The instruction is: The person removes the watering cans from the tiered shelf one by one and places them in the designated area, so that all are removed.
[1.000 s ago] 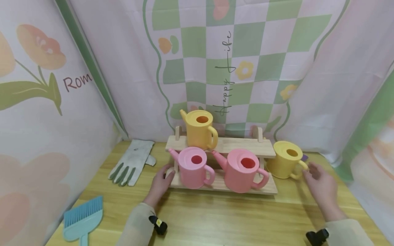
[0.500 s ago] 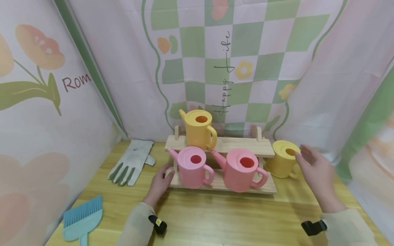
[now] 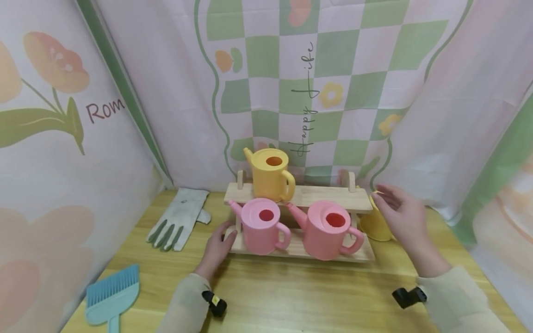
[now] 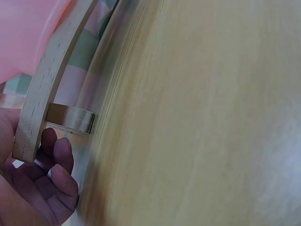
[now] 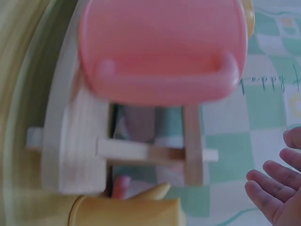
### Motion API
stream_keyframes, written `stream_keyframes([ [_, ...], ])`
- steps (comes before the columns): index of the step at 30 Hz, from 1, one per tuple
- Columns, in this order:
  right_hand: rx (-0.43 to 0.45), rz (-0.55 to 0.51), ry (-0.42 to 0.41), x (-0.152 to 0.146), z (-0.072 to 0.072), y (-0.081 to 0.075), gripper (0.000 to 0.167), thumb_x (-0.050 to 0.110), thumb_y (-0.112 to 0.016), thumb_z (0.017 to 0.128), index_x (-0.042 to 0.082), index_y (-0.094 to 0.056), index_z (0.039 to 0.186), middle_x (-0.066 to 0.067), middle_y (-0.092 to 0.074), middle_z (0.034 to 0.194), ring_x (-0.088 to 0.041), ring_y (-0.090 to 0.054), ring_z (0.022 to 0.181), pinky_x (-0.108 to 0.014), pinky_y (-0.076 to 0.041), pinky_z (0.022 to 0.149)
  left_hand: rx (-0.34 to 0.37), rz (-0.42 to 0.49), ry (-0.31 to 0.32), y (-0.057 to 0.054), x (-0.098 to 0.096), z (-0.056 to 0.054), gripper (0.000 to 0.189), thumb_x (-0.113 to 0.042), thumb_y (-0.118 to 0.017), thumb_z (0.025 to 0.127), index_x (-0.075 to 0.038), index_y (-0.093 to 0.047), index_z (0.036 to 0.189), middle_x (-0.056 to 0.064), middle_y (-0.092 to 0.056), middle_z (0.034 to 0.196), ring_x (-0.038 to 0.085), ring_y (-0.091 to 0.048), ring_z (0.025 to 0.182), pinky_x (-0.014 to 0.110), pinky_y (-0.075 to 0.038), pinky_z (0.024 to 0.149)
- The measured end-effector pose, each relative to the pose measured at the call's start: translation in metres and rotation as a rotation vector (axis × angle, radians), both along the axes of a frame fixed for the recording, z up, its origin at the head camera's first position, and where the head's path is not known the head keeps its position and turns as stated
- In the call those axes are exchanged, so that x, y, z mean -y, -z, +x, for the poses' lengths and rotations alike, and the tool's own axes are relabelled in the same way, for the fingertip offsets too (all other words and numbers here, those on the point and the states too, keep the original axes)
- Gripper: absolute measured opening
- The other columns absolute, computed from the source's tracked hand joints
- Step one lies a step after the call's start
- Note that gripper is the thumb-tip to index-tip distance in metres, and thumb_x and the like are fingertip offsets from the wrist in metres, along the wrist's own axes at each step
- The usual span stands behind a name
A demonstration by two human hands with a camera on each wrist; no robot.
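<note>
Right now the person's right hand [image 3: 401, 217] is hovering just over the yellow watering can [image 3: 373, 225] standing on the desk [image 3: 291, 296] beside the right end of the wooden rack [image 3: 325, 196] — fingers spread and relaxed, the grip open and clamped on nothing, with the can partly hidden behind the palm. The left hand [image 3: 216, 247] is resting against the rack's lower left corner; in the left wrist view its fingers [image 4: 59, 165] are lying loosely curled beside the rack's edge [image 4: 44, 89], touching it more than clutching it, so that grip is open too. I judge this to be the reach-in step: the yellow can on the desk is being approached, while the other hand is steadying the rack. The next move would call for closing the fingers round the can's body or handle and lifting it straight, clear of the rack's end post. As for the containers — a second yellow can [image 3: 269, 175] is sitting on the upper shelf, and the small pink can [image 3: 261, 226] and the larger pink can [image 3: 329, 230] are sitting on the lower one; nothing can be made out inside their round openings.
</note>
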State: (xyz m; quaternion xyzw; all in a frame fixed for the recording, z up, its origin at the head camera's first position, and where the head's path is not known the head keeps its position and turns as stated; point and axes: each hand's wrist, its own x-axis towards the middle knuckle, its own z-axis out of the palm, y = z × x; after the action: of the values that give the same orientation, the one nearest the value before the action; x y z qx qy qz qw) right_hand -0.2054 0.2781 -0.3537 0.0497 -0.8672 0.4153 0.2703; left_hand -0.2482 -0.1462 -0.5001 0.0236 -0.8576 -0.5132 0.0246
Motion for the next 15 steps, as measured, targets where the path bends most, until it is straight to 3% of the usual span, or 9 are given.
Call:
stream_keyframes([
  [11, 0.003, -0.037, -0.128, 0.039, -0.005, -0.018, 0.04, 0.021, -0.065, 0.095, -0.005, -0.062, 0.125, -0.023, -0.064, 0.121, 0.017, -0.053, 0.091, -0.003, -0.044, 0.079, -0.01, 0.003, 0.001, -0.001, -0.002, 0.001, 0.045, -0.026, -0.058, 0.098, -0.012, -0.051, 0.141, 0.017, -0.046, 0.146, 0.038, -0.046, 0.129, 0.054, -0.041, 0.103],
  [15, 0.034, -0.046, -0.173, 0.055, -0.008, -0.023, 0.04, 0.023, -0.066, 0.095, -0.003, -0.062, 0.125, -0.02, -0.065, 0.121, 0.002, -0.062, 0.098, -0.005, -0.044, 0.081, -0.015, 0.001, -0.002, -0.001, -0.001, 0.001, 0.045, -0.025, -0.058, 0.098, -0.011, -0.051, 0.14, 0.017, -0.046, 0.146, 0.038, -0.045, 0.131, 0.054, -0.039, 0.104],
])
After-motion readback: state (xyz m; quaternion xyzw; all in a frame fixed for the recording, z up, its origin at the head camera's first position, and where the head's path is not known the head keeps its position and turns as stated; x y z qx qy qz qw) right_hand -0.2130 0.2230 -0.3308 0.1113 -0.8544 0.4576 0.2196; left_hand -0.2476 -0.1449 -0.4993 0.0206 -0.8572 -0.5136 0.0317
